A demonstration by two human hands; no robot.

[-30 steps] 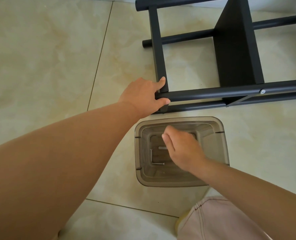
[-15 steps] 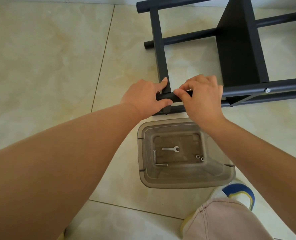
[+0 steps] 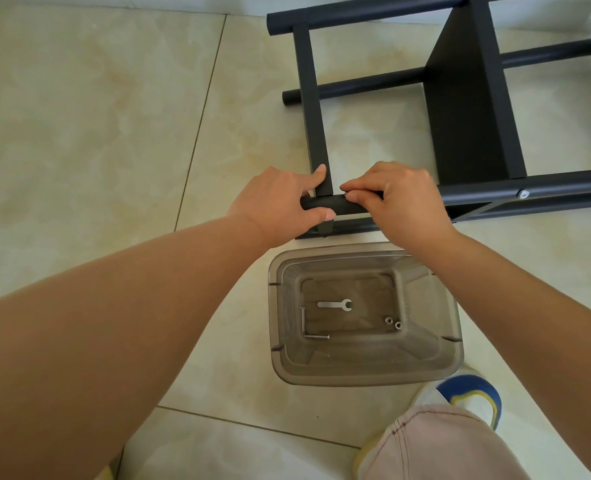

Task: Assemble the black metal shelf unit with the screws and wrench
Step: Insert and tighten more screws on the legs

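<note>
Fingers: our left hand [image 3: 280, 206] wraps the end of the near round tube [image 3: 325, 204], index finger up against the flat crossbar [image 3: 313, 109], thumb under the tube. Our right hand [image 3: 403, 199] has its fingertips [image 3: 351, 192] bunched in a pinch on top of the same tube, just right of the crossbar joint. We can't tell what sits in the pinch; a small glint shows there, too small to read.
Shelf unit: black metal frame [image 3: 470, 109] lies on its side on the tiled floor [image 3: 96, 116], far right of the scene. Round tubes run left to right, the flat crossbar runs near to far, and a flat black panel [image 3: 474, 126] stands between the tubes.
Fitted fastener: one silver screw head [image 3: 523, 194] shows on the near tube, right of the panel.
Bin: translucent grey plastic bin [image 3: 425, 372] stands on the floor just near of the frame, between our forearms.
Wrench: small flat silver wrench [image 3: 335, 304] lies on the bin bottom, towards the far side, jaw end to the right.
Screws: two long screws [image 3: 304, 320] lie in an L at the bottom's left edge.
Nuts: two small silver nuts [image 3: 392, 322] sit touching at the bottom's right edge, well apart from the screws.
Near right: our knee in pale pink fabric [image 3: 439, 445], and a shoe [image 3: 474, 396] with blue and yellow on it just beside the bin's near right corner.
</note>
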